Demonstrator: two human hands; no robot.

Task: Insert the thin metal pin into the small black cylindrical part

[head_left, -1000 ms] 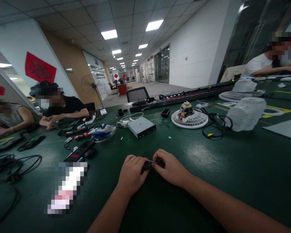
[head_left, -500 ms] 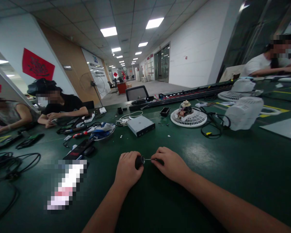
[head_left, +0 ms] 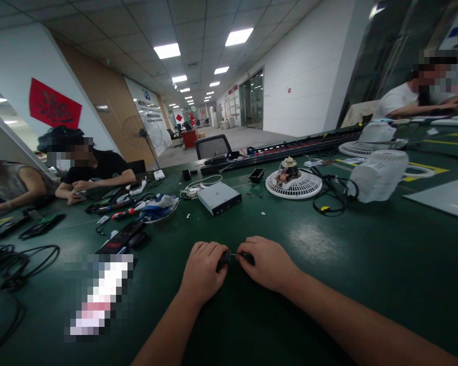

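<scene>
the left hand (head_left: 204,272) had its grip closed around a small black handle (head_left: 223,258), and the right hand (head_left: 269,264) had its grip pinched on a thin metal bit (head_left: 234,254) that stuck out of it. both rested on the green worktop (head_left: 328,284) at 6 o'clock. a grey box (head_left: 219,197) lay at 12 o'clock, a white fan grille (head_left: 293,184) at 1 o'clock. in my judgement, the handle should be held steady and the bit kept straight in line with it.
</scene>
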